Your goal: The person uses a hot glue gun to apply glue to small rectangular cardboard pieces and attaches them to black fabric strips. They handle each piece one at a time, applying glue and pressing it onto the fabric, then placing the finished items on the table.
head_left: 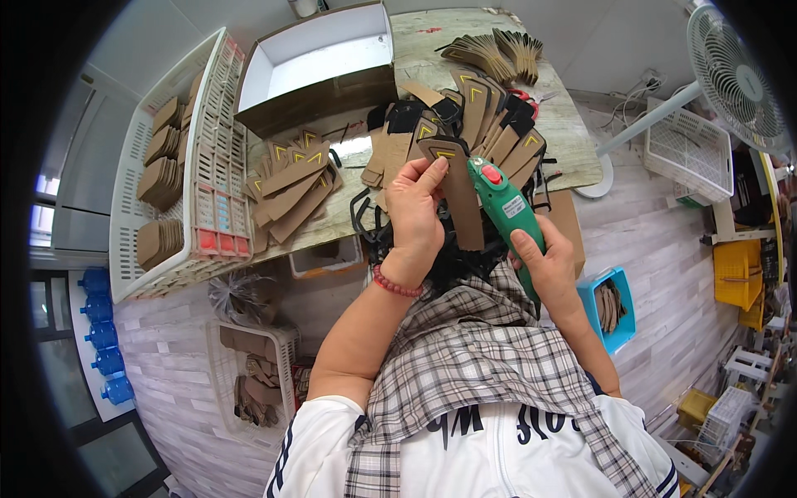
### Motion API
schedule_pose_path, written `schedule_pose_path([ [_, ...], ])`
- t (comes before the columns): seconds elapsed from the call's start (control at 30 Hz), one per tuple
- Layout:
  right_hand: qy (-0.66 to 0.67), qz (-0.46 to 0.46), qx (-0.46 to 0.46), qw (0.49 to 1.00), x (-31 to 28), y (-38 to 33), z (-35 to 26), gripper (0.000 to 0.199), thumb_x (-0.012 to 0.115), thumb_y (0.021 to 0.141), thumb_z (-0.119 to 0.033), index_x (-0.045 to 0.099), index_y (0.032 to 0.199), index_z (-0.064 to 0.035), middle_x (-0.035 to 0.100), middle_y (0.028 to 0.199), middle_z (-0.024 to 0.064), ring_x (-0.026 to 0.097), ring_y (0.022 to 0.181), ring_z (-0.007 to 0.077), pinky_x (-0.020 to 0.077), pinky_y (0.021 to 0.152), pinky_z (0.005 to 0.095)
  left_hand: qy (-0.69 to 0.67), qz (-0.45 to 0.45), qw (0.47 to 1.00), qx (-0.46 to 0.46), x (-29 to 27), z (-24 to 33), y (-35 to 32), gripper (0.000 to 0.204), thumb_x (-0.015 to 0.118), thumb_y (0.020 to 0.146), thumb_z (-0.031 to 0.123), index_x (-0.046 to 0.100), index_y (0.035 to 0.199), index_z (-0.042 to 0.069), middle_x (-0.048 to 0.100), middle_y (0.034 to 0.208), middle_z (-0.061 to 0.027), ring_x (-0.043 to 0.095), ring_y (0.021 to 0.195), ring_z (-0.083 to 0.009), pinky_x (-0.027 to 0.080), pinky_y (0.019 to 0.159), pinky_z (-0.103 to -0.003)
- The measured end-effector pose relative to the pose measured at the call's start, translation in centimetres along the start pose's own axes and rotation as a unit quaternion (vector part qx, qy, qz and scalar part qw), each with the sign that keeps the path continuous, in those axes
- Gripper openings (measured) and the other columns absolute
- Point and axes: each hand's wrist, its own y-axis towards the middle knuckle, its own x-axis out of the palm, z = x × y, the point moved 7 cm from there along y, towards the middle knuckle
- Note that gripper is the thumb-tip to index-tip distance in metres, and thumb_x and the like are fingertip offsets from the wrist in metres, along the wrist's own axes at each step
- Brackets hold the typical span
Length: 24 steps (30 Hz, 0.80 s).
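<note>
My left hand (418,207), with a red bead bracelet at the wrist, pinches the upper end of a brown fabric piece (462,203) marked with a yellow chevron. Wrapped round a green handheld electric cutter (508,206) with a red button is my right hand (548,259). The cutter's head is close to the piece's right edge; whether they touch I cannot tell. Beyond both hands, similar brown pieces (481,108), some with black ends, lie heaped on the table. Dark strips (465,264) gather below the held piece, over my checked apron (465,365).
A white crate (217,166) of stacked brown pieces stands left, beside an open box (315,106). Red-handled scissors (531,98) lie behind the heap on the table (573,124). Floor items include a blue bin (621,336), a white basket (286,365) and a fan (735,83).
</note>
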Motion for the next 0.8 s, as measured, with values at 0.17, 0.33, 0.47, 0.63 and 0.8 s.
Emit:
schedule_pose_path([
  [0.17, 0.01, -0.007, -0.003, 1.0, 0.0, -0.1, 0.0, 0.034, 0.067, 0.09, -0.028, 0.061, 0.105, 0.0015, 0.058, 0.071, 0.0011, 0.052, 0.059, 0.0063, 0.0433, 0.054, 0.0221, 0.066, -0.005, 0.997, 0.037, -0.5, 0.7, -0.3, 0.008, 0.065, 0.088, 0.005, 0.065, 0.093, -0.001, 0.068, 0.084, -0.0045, 0.06, 0.069, -0.0078, 0.049, 0.066, -0.021],
  [0.33, 0.006, -0.024, 0.003, 1.0, 0.0, -0.3, 0.0, 0.034, 0.067, 0.089, -0.028, 0.061, 0.105, 0.0015, 0.059, 0.072, 0.0012, 0.053, 0.059, 0.0063, 0.0433, 0.054, 0.0221, 0.116, -0.025, 0.989, 0.093, -0.7, 2.6, 0.0, 0.012, 0.065, 0.088, 0.003, 0.066, 0.097, -0.004, 0.068, 0.087, -0.0029, 0.06, 0.074, -0.0061, 0.048, 0.068, -0.019],
  [0.47, -0.003, -0.031, -0.003, 1.0, 0.1, -0.2, 0.3, 0.035, 0.068, 0.088, -0.029, 0.062, 0.106, 0.0009, 0.058, 0.069, 0.0008, 0.053, 0.059, 0.0067, 0.0437, 0.054, 0.0232, 0.171, -0.021, 0.976, 0.133, -0.7, 3.8, 0.3, 0.015, 0.066, 0.088, 0.005, 0.067, 0.098, -0.006, 0.067, 0.085, -0.0008, 0.057, 0.074, -0.0042, 0.046, 0.068, -0.018],
  [0.63, -0.001, -0.043, -0.005, 0.999, 0.3, -0.3, 0.2, 0.035, 0.067, 0.089, -0.03, 0.062, 0.104, 0.0003, 0.058, 0.068, 0.0011, 0.053, 0.059, 0.0069, 0.0437, 0.054, 0.0233, 0.228, -0.032, 0.962, 0.147, -0.9, 4.5, 0.4, 0.015, 0.066, 0.088, 0.006, 0.068, 0.098, -0.005, 0.067, 0.084, -0.0006, 0.056, 0.074, -0.0041, 0.045, 0.067, -0.019],
  [0.8, 0.004, -0.044, -0.001, 0.999, 0.3, -0.2, 0.2, 0.035, 0.067, 0.089, -0.031, 0.061, 0.104, 0.0003, 0.058, 0.069, 0.0012, 0.053, 0.059, 0.0068, 0.0436, 0.054, 0.023, 0.273, -0.061, 0.95, 0.141, -0.4, 4.6, 0.1, 0.014, 0.065, 0.088, 0.005, 0.069, 0.097, -0.005, 0.067, 0.083, -0.0003, 0.056, 0.074, -0.0046, 0.045, 0.067, -0.019],
])
